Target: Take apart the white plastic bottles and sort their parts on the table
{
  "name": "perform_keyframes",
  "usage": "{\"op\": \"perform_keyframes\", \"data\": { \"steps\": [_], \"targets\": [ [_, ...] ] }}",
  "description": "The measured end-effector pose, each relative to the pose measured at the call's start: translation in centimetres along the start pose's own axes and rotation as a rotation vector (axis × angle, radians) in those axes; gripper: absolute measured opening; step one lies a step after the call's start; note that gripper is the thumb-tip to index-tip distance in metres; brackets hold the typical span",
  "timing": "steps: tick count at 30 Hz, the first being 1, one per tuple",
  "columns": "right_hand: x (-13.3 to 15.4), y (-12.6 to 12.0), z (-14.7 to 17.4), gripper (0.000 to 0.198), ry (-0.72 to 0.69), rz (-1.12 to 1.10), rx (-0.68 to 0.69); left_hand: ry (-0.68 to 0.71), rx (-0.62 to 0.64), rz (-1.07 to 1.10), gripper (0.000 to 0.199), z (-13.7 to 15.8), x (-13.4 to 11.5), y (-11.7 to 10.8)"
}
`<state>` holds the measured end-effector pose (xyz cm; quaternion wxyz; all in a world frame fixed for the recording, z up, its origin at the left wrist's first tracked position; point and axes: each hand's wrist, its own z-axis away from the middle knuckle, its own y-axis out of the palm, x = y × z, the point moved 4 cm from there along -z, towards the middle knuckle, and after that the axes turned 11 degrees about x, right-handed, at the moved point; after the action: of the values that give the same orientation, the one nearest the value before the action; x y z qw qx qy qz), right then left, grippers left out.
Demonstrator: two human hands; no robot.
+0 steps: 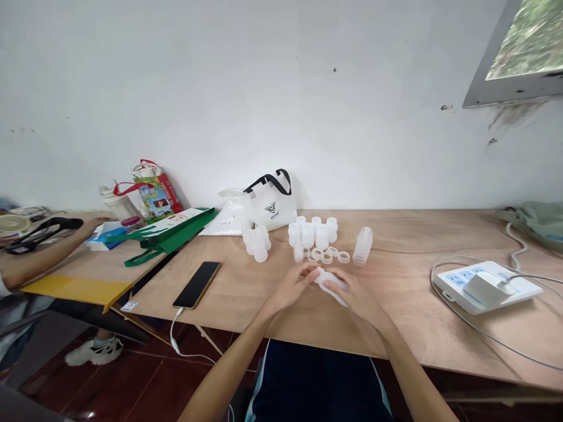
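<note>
Near the table's front edge, a small white translucent plastic bottle (pixel 328 281) lies tilted between my two hands. My right hand (pixel 358 299) is wrapped round its body, thumb on the upper side. My left hand (pixel 297 284) closes its fingers at the bottle's far upper end, which they partly hide. Just beyond my hands lie several translucent rings (pixel 326 258) and a small clear cup-like piece (pixel 298 252). Behind them stand several white bottles (pixel 322 236) in a group. A nested stack of clear cups or caps (pixel 363 246) leans to the right.
Another cluster of white containers (pixel 257 241) stands left, before a white bag (pixel 270 205) and a plastic package (pixel 229 214). A charging phone (pixel 197 285) lies front left. A white power strip (pixel 488 287) with cables sits right. Another person's arm (pixel 53 252) rests by the left table.
</note>
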<state>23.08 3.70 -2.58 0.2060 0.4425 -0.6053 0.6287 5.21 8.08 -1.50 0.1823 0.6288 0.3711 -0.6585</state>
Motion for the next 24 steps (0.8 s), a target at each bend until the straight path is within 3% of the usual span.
{"op": "perform_keyframes", "data": {
  "steps": [2,6,9,12,17,21,24],
  "targets": [
    [0.1,-0.4,0.0,0.035,-0.102,0.166,-0.114,-0.03,-0.07,0.033,0.045,-0.4,0.5,0.1],
    [0.4,-1.3,1.0,0.025,-0.222,0.589,-0.483,-0.033,-0.25,0.115,0.047,-1.7,1.1,0.1],
    [0.7,-2.1,1.8,0.022,-0.255,0.677,-0.661,0.028,-0.372,-0.04,0.038,-2.6,0.8,-0.1],
    [0.7,-3.3,2.4,0.029,-0.235,0.5,-0.786,0.09,-0.35,-0.501,0.029,-4.0,-0.1,0.3],
    [-0.7,-5.0,3.0,0.051,-0.11,-0.039,-0.864,0.006,-0.184,-1.085,0.019,-7.9,0.5,1.1],
    [-0.9,-6.7,3.7,0.056,-0.166,-0.341,-0.902,0.026,-0.067,-1.162,0.021,-9.7,1.8,1.5],
    [-0.9,-8.5,4.7,0.055,-0.219,-0.428,-0.999,0.05,-0.078,-1.149,0.025,-8.8,2.3,1.8]
  ]
}}
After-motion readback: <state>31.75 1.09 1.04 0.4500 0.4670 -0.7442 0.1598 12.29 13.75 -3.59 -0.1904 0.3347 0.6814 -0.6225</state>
